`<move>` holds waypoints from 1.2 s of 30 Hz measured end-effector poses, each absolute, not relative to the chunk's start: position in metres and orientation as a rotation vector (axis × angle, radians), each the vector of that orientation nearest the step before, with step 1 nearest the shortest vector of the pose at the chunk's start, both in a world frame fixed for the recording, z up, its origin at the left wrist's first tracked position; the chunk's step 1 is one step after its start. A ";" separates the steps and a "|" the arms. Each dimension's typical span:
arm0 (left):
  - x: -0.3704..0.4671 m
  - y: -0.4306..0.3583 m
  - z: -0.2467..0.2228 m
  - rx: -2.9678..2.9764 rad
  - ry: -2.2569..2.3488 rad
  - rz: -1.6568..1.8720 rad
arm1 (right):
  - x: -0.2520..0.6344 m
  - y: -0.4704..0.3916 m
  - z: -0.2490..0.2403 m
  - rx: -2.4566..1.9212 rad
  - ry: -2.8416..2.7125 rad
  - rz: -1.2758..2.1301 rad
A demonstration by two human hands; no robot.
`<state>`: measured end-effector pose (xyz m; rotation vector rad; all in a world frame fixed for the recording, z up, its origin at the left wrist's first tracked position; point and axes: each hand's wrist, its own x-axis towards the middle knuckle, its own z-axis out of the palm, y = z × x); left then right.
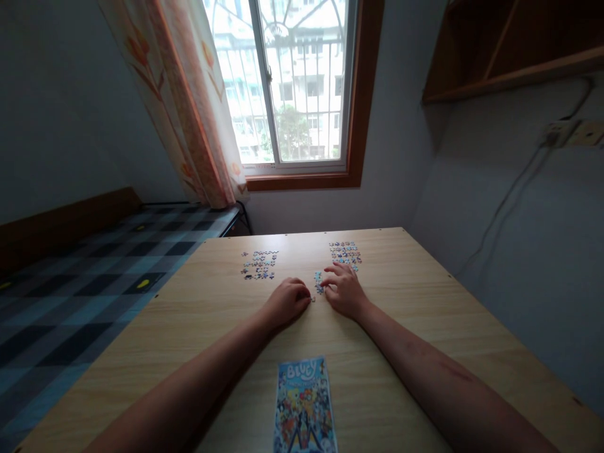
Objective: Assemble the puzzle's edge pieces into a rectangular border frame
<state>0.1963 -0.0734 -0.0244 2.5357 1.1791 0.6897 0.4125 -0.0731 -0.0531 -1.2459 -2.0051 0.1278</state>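
My left hand point(289, 301) rests low over the table, its fingers curled together with the thumb. A small jigsaw puzzle piece point(313, 299) shows at its fingertips. Across from it, my right hand point(345, 290) has its fingers apart and holds nothing that I can see. Its fingertips are beside a small cluster of puzzle pieces point(318, 281), partly hidden by the hand. Just beyond the right hand lies a larger group of puzzle pieces point(344, 251) in rows. Another group of puzzle pieces point(262, 264) is spread out past my left hand.
A colourful picture sheet marked "Bluey" point(304, 402) lies on the wooden table point(226, 314) between my forearms. To the left is a bed with a checked cover point(94, 283). A window point(302, 94) and a curtain point(184, 107) are behind, a shelf point(519, 75) at upper right.
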 end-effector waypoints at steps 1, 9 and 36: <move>0.198 -0.071 -0.023 2.543 1.184 0.656 | 0.412 -0.073 -0.053 -1.252 -2.017 0.126; 0.212 -0.061 -0.023 2.611 1.241 0.540 | 0.412 -0.072 -0.051 -1.303 -2.053 0.164; 0.221 -0.071 -0.030 2.761 1.245 0.639 | 0.413 -0.075 -0.048 -1.368 -2.078 0.162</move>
